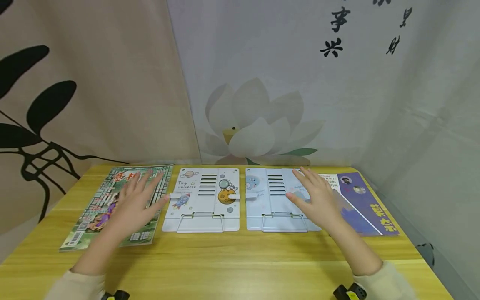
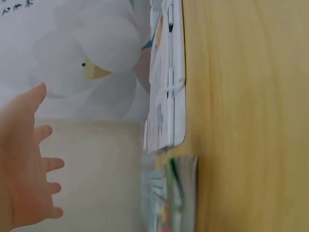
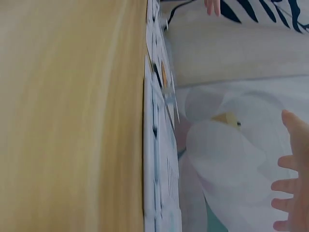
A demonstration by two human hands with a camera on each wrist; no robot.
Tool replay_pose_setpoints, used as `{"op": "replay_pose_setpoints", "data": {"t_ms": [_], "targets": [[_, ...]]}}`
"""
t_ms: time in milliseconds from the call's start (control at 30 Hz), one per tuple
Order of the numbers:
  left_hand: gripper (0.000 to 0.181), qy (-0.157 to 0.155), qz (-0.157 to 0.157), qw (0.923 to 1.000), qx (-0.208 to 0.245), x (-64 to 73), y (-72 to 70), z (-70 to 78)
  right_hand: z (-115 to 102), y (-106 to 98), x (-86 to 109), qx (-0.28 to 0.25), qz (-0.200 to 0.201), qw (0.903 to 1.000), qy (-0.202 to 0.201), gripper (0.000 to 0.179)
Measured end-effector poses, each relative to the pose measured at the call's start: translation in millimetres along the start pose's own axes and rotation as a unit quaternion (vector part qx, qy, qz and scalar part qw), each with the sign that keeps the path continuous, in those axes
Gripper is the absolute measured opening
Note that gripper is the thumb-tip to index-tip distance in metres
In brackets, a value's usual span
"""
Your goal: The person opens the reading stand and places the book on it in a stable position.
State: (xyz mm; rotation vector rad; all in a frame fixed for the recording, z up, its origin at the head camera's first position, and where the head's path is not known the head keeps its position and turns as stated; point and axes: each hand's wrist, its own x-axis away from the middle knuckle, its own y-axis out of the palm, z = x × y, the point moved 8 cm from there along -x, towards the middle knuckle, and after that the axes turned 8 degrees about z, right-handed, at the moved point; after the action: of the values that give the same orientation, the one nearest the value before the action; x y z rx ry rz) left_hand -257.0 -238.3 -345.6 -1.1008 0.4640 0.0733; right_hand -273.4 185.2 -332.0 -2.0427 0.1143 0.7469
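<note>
My left hand hangs above a green illustrated magazine, fingers spread and holding nothing. In the left wrist view the same hand is raised well clear of the tabletop. A white folding book stand printed "Tiny universe" lies flat to its right. Beside that lies a pale blue folding book stand. Over this stand's right side hovers my right hand, also spread and gripping nothing; it hides part of the stand. A purple book lies right of this hand, its left part partly covered.
All of these lie on a yellow wooden table. A curtain with a lotus print hangs right behind the table's far edge. White clips stick out at the sides of both stands, and each has a wire ledge at its front.
</note>
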Motion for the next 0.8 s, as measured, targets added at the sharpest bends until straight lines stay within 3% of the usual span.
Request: {"op": "replay_pose_setpoints", "data": {"t_ms": [300, 567, 800], "targets": [[0.067, -0.017, 0.028, 0.9974, 0.064, 9.4, 18.5, 11.3, -35.7, 22.7, 5.9, -0.068, 0.032, 0.9968, -0.027, 0.061], [0.062, -0.014, 0.043, 0.9910, 0.126, 13.6, 32.4, 17.8, -57.9, 53.1, 12.3, -0.133, 0.009, 0.9910, -0.013, 0.058], [0.055, -0.047, 0.026, 0.9852, 0.163, 18.5, 48.4, 12.6, -75.7, 80.8, 17.2, -0.204, -0.033, 0.9781, 0.024, 0.054]]}}
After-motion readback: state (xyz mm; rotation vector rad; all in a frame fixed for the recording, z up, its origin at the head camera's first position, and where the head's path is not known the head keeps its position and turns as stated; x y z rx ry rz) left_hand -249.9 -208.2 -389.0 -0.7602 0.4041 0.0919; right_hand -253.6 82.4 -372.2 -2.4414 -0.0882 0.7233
